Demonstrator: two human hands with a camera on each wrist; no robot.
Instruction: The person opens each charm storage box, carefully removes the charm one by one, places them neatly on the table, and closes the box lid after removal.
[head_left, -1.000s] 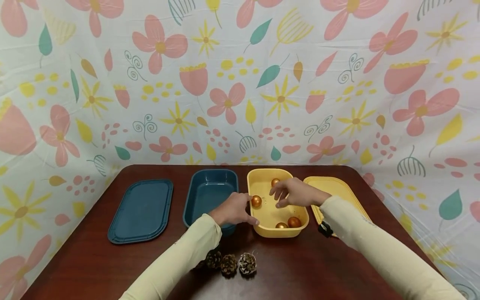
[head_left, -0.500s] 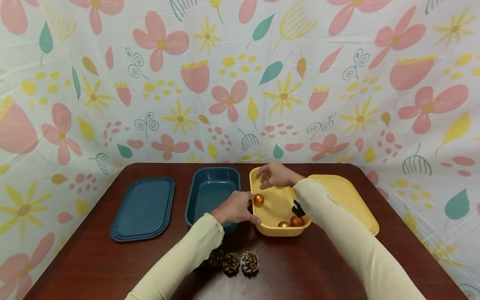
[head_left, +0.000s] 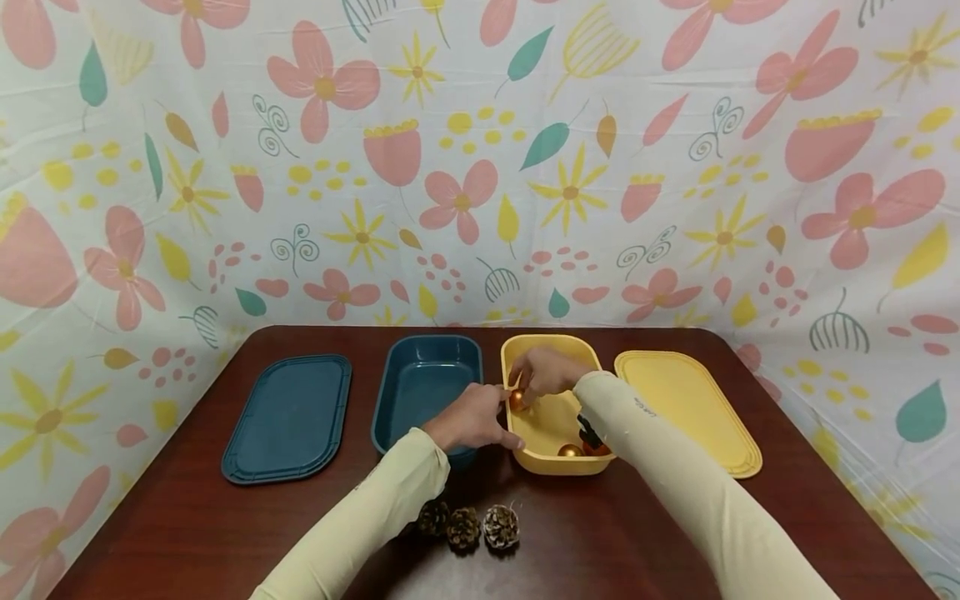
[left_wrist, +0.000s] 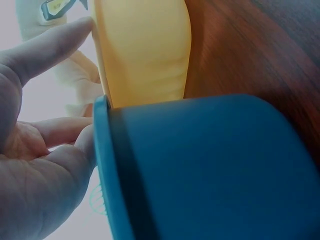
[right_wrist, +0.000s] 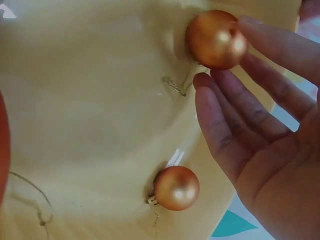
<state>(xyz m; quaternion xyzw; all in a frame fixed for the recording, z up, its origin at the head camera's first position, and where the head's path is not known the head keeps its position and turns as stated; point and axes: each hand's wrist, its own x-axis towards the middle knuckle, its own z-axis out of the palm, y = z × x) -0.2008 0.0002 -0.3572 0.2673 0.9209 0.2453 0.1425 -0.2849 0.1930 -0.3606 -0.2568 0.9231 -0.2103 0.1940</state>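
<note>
My left hand rests fingers and thumb on the left side of the yellow tub. In the left wrist view, a fingertip meets the yellow rim, while lower fingers lie behind the blue tub's rim. My right hand reaches down inside the yellow tub. In the right wrist view its loosely bent fingers are right at a copper bauble; a second bauble with a thread loop lies below. A gold bauble and an orange one, partly behind the right wrist, lie at the near end.
The blue tub stands left of the yellow one. A blue lid lies at the left, a yellow lid at the right. Several pine cones sit near the front, partly behind the left sleeve. A patterned cloth hangs behind the table.
My right hand has moved left and to the far end of the yellow tub, then down toward the bauble by its left wall. The left hand has stayed in place.
</note>
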